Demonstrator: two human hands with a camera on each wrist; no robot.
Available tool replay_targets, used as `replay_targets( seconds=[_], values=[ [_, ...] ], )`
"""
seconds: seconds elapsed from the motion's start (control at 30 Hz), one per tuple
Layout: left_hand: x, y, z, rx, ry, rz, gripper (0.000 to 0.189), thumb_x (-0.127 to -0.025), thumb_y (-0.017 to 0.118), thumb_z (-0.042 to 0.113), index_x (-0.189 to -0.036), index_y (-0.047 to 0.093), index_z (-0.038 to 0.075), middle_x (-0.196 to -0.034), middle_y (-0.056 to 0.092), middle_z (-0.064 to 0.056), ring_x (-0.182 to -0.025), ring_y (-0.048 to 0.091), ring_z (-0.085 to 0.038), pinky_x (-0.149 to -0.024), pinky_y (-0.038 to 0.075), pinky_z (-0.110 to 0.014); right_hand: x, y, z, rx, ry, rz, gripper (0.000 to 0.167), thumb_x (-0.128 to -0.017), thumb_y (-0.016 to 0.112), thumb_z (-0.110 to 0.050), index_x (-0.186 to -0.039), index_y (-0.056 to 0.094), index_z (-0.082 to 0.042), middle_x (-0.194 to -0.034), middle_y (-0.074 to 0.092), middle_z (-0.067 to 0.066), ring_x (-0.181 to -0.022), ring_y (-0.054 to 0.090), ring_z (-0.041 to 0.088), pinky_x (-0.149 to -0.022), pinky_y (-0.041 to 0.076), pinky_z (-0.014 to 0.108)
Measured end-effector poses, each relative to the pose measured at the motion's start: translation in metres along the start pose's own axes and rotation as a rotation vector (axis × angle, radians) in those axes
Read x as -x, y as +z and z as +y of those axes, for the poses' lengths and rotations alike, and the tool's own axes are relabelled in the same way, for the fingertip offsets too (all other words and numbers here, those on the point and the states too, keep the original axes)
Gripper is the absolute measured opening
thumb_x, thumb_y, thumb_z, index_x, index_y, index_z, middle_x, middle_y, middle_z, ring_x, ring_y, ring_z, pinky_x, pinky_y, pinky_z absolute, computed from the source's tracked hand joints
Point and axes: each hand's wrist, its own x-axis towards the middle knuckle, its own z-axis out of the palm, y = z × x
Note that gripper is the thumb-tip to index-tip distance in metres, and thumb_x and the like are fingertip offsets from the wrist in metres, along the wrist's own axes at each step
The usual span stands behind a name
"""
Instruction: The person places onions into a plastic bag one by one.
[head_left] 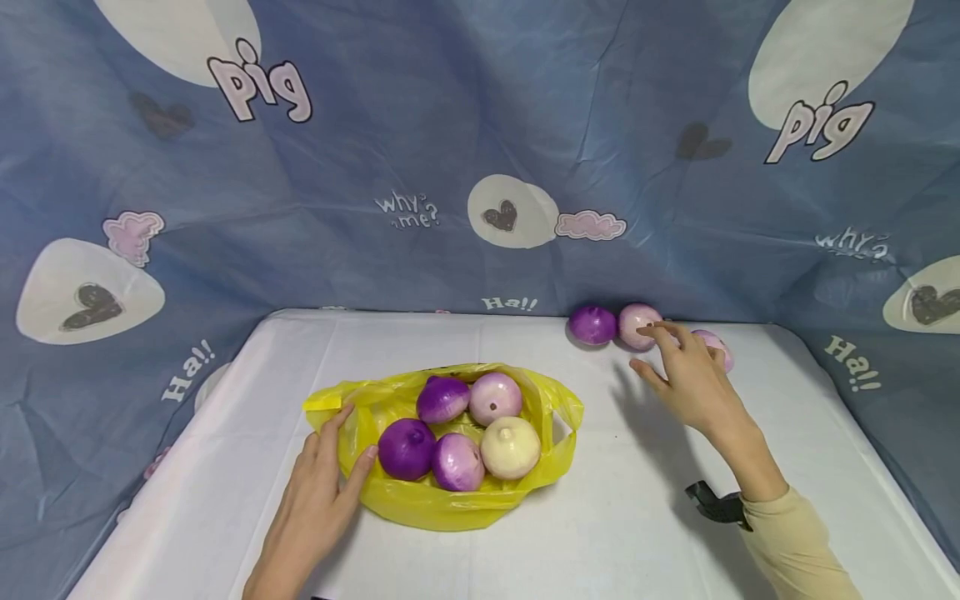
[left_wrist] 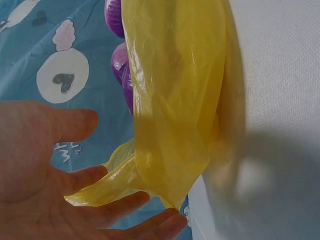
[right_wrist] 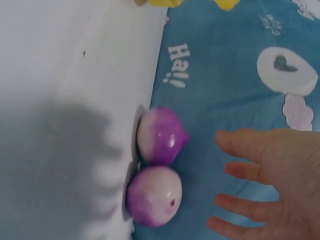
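Observation:
A yellow plastic bag [head_left: 442, 510] lies with its mouth spread, and several onions sit in it: purple ones such as this purple onion [head_left: 406, 448], pinkish ones, and a pale cream onion [head_left: 511, 447]. My left hand [head_left: 318, 492] is at the bag's left end, fingers extended along its edge, as the left wrist view also shows. Over the table's far right, my right hand [head_left: 693, 379] reaches with spread fingers and holds nothing. Beneath and beyond its fingertips are a pinkish onion [right_wrist: 154, 196] and a purple-and-white onion [right_wrist: 161, 136], side by side. Another pinkish onion [head_left: 715, 348] is partly hidden behind the hand.
A white cloth [head_left: 600, 533] covers the table. Along its far edge rises a blue printed curtain [head_left: 360, 150], close behind the loose onions. A black strap [head_left: 716, 503] sits at the right wrist.

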Motion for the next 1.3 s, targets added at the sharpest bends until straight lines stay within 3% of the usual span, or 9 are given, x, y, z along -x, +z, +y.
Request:
replay_targets(
  seconds=[0.47, 0.9, 1.13, 1.3],
  values=[
    [0.000, 0.001, -0.001, 0.000, -0.014, -0.017, 0.069, -0.111, 0.060, 0.040, -0.167, 0.034, 0.010, -0.128, 0.061, -0.028, -0.104, 0.062, -0.033, -0.078, 0.050, -0.045, 0.004, -0.002, 0.037, 0.008, 0.111, -0.042, 0.047, -0.108, 0.066, -0.030, -0.147, 0.056, -0.006, -0.149, 0.052, 0.035, -0.129, 0.049, 0.067, -0.096, 0.032, 0.084],
    [0.000, 0.001, 0.003, 0.010, 0.001, -0.002, 0.068, -0.111, 0.060, 0.039, -0.167, 0.035, 0.011, -0.132, 0.062, -0.028, -0.106, 0.063, -0.036, -0.081, 0.052, -0.049, 0.000, 0.004, 0.068, 0.005, 0.181, -0.022, 0.048, -0.104, 0.070, -0.025, -0.143, 0.055, -0.002, -0.150, 0.046, 0.041, -0.130, 0.045, 0.068, -0.093, 0.031, 0.081],
    [0.000, 0.000, 0.003, 0.017, 0.001, -0.008, 0.067, -0.111, 0.059, 0.040, -0.166, 0.035, 0.010, -0.136, 0.060, -0.031, -0.113, 0.064, -0.042, -0.088, 0.055, -0.060, 0.001, 0.007, 0.080, 0.011, 0.203, -0.017, 0.048, -0.103, 0.072, -0.025, -0.142, 0.055, -0.001, -0.149, 0.044, 0.043, -0.127, 0.045, 0.068, -0.088, 0.033, 0.078],
    [0.001, 0.001, 0.001, 0.013, -0.003, -0.010, 0.067, -0.111, 0.060, 0.039, -0.166, 0.035, 0.010, -0.134, 0.061, -0.030, -0.111, 0.064, -0.040, -0.086, 0.054, -0.058, 0.002, 0.009, 0.087, 0.011, 0.223, -0.027, 0.050, -0.102, 0.073, -0.024, -0.142, 0.053, -0.002, -0.151, 0.040, 0.045, -0.128, 0.043, 0.071, -0.088, 0.033, 0.080]
  ],
)
